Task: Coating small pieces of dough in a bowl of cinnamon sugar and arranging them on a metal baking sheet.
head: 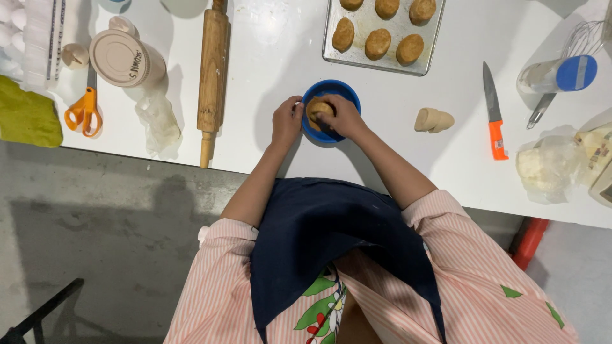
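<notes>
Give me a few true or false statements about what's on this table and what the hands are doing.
1. The right hand presses a dough piece in the blue bowl. True.
2. The left hand holds the rolling pin. False: it grips the bowl's rim.
3. The knife has an orange handle. True.
4. The baking tray holds no pieces. False: six browned pieces lie on it.
5. The scissors lie right of the bowl. False: they lie left.

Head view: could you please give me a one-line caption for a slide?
Left hand steadies a blue bowl while right hand presses a dough piece in it.
</notes>
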